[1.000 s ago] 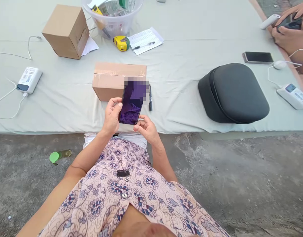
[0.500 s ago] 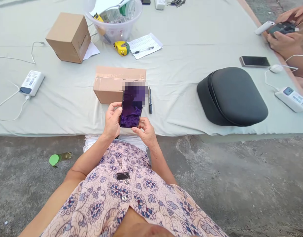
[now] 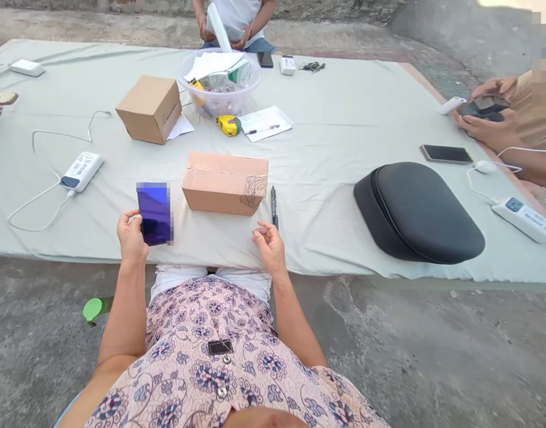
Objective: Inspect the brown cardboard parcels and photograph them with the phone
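My left hand (image 3: 132, 234) grips a dark smartphone (image 3: 155, 217) by its left edge, over the front of the table. Part of the phone's screen is pixelated. To the right, my right hand (image 3: 268, 241) holds nothing, its fingers loosely curled and apart. It hovers close to a black marker pen (image 3: 274, 206) lying on the cloth. Between my hands, a little farther back, sits a closed cardboard box (image 3: 223, 184) with black scribbles on its right end.
A black zip case (image 3: 428, 211) stands at the right. Behind are a second box (image 3: 148, 109), a plastic basin (image 3: 219, 102), a tape measure (image 3: 229, 125) and paper (image 3: 267, 122). A white power bank (image 3: 82, 171) with a cable lies left. Other people sit at the far and right edges.
The phone has moved left in my left hand. My right hand has let go of it and now stays near the marker. The view has tilted up, showing more of the far side.
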`<control>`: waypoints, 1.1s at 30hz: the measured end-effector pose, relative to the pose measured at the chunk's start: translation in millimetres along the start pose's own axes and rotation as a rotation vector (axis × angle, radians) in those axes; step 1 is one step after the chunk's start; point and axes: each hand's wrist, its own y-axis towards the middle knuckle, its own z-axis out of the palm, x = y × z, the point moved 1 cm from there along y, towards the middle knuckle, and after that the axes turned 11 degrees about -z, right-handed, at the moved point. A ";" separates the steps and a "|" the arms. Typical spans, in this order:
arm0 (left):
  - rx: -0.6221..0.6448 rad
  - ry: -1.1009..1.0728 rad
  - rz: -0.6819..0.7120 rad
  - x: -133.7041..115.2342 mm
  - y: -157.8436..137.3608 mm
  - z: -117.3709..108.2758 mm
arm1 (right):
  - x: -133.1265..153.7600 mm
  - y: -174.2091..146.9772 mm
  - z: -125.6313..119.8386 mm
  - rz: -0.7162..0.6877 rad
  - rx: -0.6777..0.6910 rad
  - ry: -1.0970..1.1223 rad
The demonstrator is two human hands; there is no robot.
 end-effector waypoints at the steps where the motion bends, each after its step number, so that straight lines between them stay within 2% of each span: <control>1: -0.034 0.037 -0.056 1.3 5.6 -2.4 | -1.6 4.9 2.1 -0.015 -0.033 -0.034; 4: -0.072 0.110 -0.150 2.8 12.9 -2.5 | -4.1 19.1 7.4 -0.070 -0.105 -0.151; 10: -0.068 0.227 -0.142 6.0 11.4 -1.4 | -16.2 32.2 10.6 -0.169 -0.114 -0.344; 12: -0.080 0.380 -0.030 7.9 8.1 -2.5 | -21.8 31.2 11.3 -0.196 -0.091 -0.394; 14: -0.092 0.598 0.161 8.7 2.7 -0.9 | -26.2 29.4 12.5 -0.231 -0.066 -0.446; 16: -0.061 0.728 0.339 8.4 -4.2 5.9 | -29.1 28.1 14.3 -0.269 -0.046 -0.504; 18: 0.049 0.689 0.444 7.1 -11.5 18.8 | -31.4 27.9 16.6 -0.303 -0.027 -0.569; 20: 0.212 0.608 0.518 5.1 -18.6 37.4 | -34.1 28.4 19.0 -0.325 -0.008 -0.632; 23: 0.425 0.514 0.557 2.7 -27.9 69.5 | -39.4 28.9 21.5 -0.341 0.015 -0.689; 25: 0.513 0.474 0.539 3.0 -33.1 88.3 | -42.2 28.8 21.6 -0.342 0.014 -0.694; 27: 0.539 0.460 0.508 5.0 -37.8 101.1 | -42.6 28.5 20.3 -0.334 -0.003 -0.679; 29: 0.514 0.456 0.491 7.9 -42.4 107.1 | -39.9 28.1 18.2 -0.321 -0.023 -0.646; 33: 0.474 0.422 0.476 10.8 -51.3 104.6 | -27.1 26.1 15.7 -0.255 -0.071 -0.509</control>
